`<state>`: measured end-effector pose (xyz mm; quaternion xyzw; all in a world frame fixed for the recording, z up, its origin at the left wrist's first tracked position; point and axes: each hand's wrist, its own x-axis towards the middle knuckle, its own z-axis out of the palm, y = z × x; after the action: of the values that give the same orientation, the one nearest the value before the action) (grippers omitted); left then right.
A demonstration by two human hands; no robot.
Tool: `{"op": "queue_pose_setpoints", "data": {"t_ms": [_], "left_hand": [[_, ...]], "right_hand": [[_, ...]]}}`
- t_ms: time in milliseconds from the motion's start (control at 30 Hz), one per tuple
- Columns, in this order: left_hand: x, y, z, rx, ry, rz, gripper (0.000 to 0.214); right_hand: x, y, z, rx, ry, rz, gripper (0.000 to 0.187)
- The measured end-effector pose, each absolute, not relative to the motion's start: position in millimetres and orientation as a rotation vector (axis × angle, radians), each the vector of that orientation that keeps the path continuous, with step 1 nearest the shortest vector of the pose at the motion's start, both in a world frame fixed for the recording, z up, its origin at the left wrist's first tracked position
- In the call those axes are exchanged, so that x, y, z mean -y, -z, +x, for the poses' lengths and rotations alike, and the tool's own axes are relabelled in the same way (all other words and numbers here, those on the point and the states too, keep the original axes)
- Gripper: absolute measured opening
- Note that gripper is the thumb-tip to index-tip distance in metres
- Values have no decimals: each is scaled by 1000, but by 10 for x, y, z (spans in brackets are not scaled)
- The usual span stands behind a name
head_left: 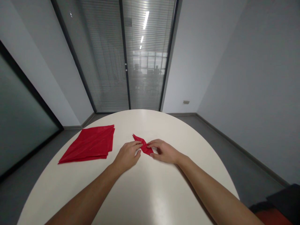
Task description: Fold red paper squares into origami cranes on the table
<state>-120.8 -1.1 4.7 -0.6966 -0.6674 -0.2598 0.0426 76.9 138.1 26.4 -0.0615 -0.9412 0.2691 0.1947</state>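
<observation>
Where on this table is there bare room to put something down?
Bare: the near table between the forearms, the right side past the right hand, and the far edge beyond the folded paper. Crowded: the middle, where both hands pinch it, left hand included, and the left, under the paper stack.

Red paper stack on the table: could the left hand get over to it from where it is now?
Probably yes. The stack of red sheets lies to the left of the left hand, with only bare table between them. That hand now rests on the small folded red piece.
</observation>
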Motion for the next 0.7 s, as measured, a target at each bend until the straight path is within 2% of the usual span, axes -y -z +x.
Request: {"op": "queue_pose_setpoints", "data": {"t_ms": [100,300,500,700], "left_hand": [[12,-55,-1202,2014,790,-2148,35],[7,-49,-1200,1998,777,-2157,35],[5,-65,-1211,1947,797,-2175,32],[32,-153,-1170,1927,803,-2205,28]], "right_hand": [[-1371,-284,773,2642,-691,-205,29],[-1325,-329,795,2697,-606,-152,40],[-1303,-333,773,2713,-539,-326,25],[-1315,-360,781,2619,-540,-385,25]]}}
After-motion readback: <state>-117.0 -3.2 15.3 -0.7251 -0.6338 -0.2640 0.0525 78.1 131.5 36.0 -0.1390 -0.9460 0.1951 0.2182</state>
